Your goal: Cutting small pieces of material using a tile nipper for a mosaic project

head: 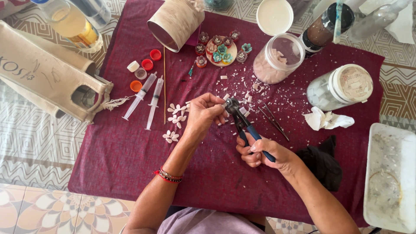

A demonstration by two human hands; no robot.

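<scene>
While right hand point(260, 154) squeezes nippers point(240, 121), left hand point(203, 113) pinches white chip; two syringes point(147, 97), four caps point(145, 65).

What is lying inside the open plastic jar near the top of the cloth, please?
The open jar holds pale pinkish-white chips, piled highest against its lower left wall. Its white lid lies just behind it. What sits beneath the pile is covered by the chips.
</scene>
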